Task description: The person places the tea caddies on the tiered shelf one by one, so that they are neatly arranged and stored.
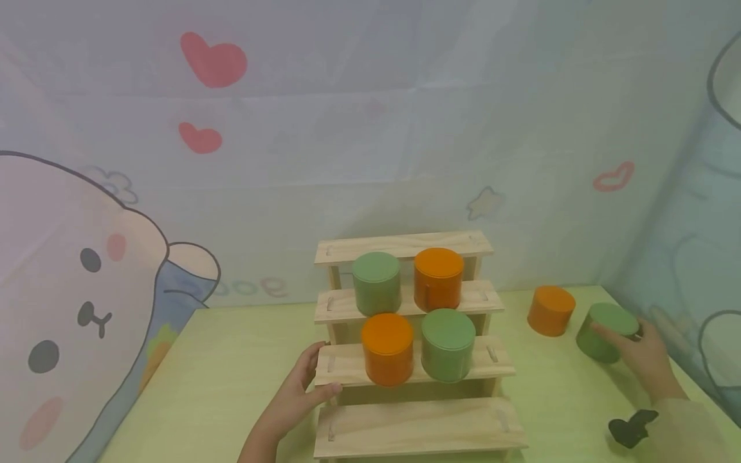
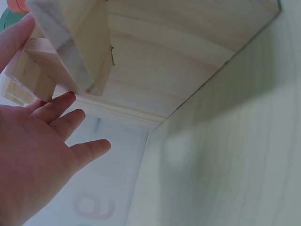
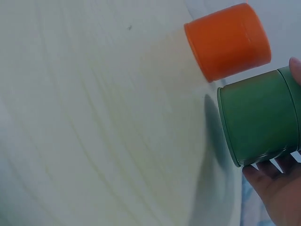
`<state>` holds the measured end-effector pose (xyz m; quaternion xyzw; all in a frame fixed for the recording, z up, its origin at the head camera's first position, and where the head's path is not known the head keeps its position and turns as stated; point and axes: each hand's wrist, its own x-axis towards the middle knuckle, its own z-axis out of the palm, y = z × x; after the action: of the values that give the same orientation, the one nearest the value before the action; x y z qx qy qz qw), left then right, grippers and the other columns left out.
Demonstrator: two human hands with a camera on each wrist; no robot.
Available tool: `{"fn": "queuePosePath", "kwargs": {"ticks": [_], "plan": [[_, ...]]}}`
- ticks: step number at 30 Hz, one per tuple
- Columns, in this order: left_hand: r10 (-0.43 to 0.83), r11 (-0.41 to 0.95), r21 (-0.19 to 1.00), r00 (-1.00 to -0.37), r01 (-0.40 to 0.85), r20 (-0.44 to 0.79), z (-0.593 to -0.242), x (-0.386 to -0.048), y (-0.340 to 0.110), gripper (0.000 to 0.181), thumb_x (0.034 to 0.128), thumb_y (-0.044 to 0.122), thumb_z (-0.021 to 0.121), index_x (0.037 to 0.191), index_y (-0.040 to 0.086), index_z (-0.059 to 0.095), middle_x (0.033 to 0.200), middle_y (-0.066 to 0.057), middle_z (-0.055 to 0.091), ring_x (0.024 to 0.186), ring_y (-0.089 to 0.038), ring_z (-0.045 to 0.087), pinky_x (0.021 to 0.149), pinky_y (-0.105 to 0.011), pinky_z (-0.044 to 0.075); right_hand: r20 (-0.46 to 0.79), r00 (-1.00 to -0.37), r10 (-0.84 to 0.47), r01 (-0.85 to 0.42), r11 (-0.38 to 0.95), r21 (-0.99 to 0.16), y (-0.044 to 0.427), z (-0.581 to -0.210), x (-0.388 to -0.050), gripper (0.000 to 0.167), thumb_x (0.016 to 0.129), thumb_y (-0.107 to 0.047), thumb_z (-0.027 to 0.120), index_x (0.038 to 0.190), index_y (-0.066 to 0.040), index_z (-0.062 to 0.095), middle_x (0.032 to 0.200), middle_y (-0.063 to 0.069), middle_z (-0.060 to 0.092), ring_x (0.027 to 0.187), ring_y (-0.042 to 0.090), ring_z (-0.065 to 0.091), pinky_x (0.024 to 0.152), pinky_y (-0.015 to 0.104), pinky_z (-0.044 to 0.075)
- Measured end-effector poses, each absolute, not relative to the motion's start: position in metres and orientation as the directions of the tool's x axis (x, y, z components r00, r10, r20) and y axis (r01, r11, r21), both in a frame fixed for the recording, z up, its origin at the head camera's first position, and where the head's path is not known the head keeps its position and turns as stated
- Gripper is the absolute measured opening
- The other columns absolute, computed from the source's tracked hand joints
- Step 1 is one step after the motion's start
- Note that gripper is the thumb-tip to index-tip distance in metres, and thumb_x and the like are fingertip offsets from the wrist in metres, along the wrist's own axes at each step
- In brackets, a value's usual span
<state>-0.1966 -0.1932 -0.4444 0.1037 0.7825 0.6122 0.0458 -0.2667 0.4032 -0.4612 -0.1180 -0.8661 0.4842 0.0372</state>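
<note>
At the right of the head view, my right hand (image 1: 647, 360) grips a green tin (image 1: 604, 333) from its right side; the right wrist view shows fingers under the green tin (image 3: 261, 117) and a shadow beside it. An orange tin (image 1: 551, 311) stands to its left. My left hand (image 1: 292, 399) rests on the left edge of the wooden tiered shelf (image 1: 417, 427), thumb at the front and fingers behind; in the left wrist view the left hand (image 2: 42, 146) has its fingers spread against the wood.
Two middle tiers hold a green tin (image 1: 377, 283) and an orange tin (image 1: 438, 280) above, an orange tin (image 1: 388, 349) and a green tin (image 1: 448, 344) below. A black object (image 1: 631, 429) lies near my right sleeve. A printed cloth (image 1: 370, 128) hangs behind the table.
</note>
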Motion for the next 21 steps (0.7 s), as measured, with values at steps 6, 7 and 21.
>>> {"fn": "queuePosePath", "kwargs": {"ticks": [6,7,21], "plan": [[0.215,0.229,0.968,-0.975,0.107,0.056,-0.445,-0.197,-0.193,0.079,0.0863,0.023,0.073,0.149,0.017,0.026,0.154,-0.015,0.033,0.143,-0.045,0.018,0.11,-0.067,0.016,0.031,-0.964,0.264,0.12,0.536,-0.835,0.4,-0.444,-0.261,0.096,0.093,-0.052,0.055,0.147,0.012,0.009,0.146,0.041,0.019,0.127,0.058,0.026,0.097,0.071,0.028],[0.215,0.229,0.968,-0.975,0.106,0.056,-0.445,-0.198,-0.193,0.078,0.0863,0.023,0.073,0.149,0.018,0.026,0.154,-0.015,0.033,0.143,-0.045,0.018,0.11,-0.067,0.016,0.049,-0.962,0.269,0.11,0.547,-0.83,0.399,-0.44,-0.26,0.094,0.093,-0.052,0.055,0.147,0.012,0.012,0.145,0.041,0.022,0.125,0.057,0.028,0.096,0.07,0.029],[0.221,0.226,0.969,-0.974,0.102,0.051,-0.444,-0.196,-0.193,0.077,0.087,0.022,0.073,0.148,0.019,0.026,0.153,-0.014,0.035,0.143,-0.044,0.018,0.109,-0.069,0.014,0.173,-0.96,0.222,-0.013,0.58,-0.814,0.364,-0.372,-0.233,0.085,0.093,-0.045,0.06,0.15,0.003,0.018,0.137,0.024,0.039,0.118,0.05,0.034,0.091,0.076,0.03]]}}
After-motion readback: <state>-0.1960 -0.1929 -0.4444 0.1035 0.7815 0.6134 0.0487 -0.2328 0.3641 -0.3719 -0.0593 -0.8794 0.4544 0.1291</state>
